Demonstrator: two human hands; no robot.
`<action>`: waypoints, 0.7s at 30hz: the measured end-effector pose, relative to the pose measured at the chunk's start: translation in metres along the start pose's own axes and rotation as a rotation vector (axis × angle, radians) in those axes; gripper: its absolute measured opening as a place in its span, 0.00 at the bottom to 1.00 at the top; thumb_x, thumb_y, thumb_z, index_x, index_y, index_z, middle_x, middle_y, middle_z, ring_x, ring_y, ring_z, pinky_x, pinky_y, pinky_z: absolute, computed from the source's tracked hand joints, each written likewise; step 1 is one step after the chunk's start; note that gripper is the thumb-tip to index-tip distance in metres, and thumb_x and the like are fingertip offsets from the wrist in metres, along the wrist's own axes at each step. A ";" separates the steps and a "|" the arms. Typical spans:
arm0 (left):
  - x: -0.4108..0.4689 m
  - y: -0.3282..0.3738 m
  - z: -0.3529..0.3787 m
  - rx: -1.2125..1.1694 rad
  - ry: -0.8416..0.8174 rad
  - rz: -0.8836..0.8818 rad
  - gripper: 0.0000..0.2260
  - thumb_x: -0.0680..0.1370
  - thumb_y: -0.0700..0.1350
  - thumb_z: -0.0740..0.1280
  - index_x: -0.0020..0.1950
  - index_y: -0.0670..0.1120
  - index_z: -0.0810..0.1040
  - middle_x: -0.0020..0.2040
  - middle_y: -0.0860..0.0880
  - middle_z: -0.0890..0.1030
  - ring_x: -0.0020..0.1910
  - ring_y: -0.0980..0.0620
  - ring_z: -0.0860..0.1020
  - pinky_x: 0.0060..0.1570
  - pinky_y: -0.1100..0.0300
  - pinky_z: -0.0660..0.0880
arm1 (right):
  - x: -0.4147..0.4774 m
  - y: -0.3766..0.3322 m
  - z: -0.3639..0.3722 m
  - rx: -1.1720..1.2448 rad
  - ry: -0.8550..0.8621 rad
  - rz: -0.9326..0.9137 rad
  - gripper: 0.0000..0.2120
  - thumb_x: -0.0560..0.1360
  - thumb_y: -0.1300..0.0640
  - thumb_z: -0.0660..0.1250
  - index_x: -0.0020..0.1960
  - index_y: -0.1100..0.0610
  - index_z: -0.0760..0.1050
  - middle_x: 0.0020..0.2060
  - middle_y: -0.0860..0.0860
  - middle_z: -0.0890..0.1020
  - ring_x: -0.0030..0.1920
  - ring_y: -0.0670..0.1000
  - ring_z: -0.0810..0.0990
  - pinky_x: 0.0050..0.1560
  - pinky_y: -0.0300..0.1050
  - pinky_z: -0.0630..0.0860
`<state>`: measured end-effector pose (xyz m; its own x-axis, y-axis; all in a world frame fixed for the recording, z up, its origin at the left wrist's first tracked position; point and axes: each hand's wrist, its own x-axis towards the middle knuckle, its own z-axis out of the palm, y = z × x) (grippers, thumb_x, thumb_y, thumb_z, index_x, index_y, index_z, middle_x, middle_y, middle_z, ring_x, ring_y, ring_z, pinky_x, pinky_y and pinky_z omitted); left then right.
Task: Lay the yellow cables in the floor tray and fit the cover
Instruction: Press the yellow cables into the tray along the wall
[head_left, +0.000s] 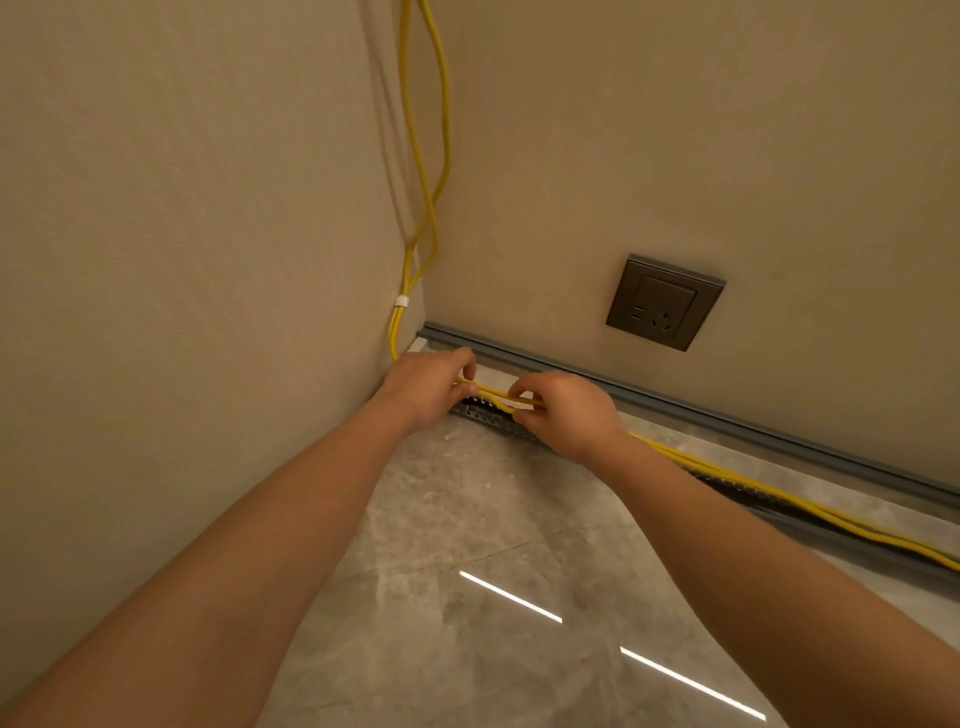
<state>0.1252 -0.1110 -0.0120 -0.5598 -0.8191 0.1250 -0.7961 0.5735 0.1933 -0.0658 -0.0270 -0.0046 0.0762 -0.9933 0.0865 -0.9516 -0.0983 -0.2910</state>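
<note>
Two yellow cables (498, 396) come down the wall corner, pass a white clip (401, 300), and run along the floor to the right. A dark perforated floor tray (480, 411) lies along the floor near the far wall. My left hand (426, 387) pinches the cables near the corner, just above the tray's left end. My right hand (566, 413) grips the same cables a short way to the right, over the tray. Beyond my right wrist the cables (779, 496) rest on the tray's top edge. No cover is visible.
A grey skirting strip (727, 415) runs along the base of the far wall. A dark wall socket (665, 301) sits above it. The floor is glossy grey tile (467, 519) with light reflections. The left wall stands close beside my left arm.
</note>
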 end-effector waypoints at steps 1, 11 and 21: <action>0.000 -0.001 0.001 -0.006 0.009 0.014 0.08 0.77 0.53 0.68 0.51 0.51 0.74 0.45 0.50 0.82 0.43 0.47 0.79 0.38 0.57 0.68 | 0.001 -0.001 0.002 -0.022 -0.001 -0.007 0.12 0.75 0.48 0.66 0.58 0.44 0.77 0.51 0.48 0.82 0.51 0.52 0.80 0.38 0.42 0.69; 0.002 -0.018 0.015 -0.143 -0.056 0.077 0.04 0.76 0.47 0.70 0.47 0.50 0.78 0.49 0.50 0.76 0.48 0.50 0.76 0.47 0.52 0.75 | 0.009 -0.005 0.019 -0.085 -0.025 0.021 0.11 0.79 0.52 0.61 0.57 0.47 0.79 0.54 0.50 0.76 0.49 0.56 0.79 0.39 0.48 0.75; 0.000 -0.022 0.011 -0.061 -0.018 0.154 0.03 0.76 0.45 0.70 0.48 0.49 0.82 0.48 0.51 0.81 0.52 0.49 0.75 0.51 0.52 0.73 | 0.016 -0.013 0.011 -0.166 -0.127 -0.034 0.10 0.75 0.58 0.63 0.53 0.51 0.79 0.52 0.52 0.78 0.50 0.57 0.79 0.39 0.47 0.73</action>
<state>0.1395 -0.1236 -0.0270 -0.6785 -0.7211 0.1400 -0.6854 0.6901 0.2323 -0.0486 -0.0420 -0.0102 0.1357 -0.9903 -0.0308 -0.9831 -0.1307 -0.1284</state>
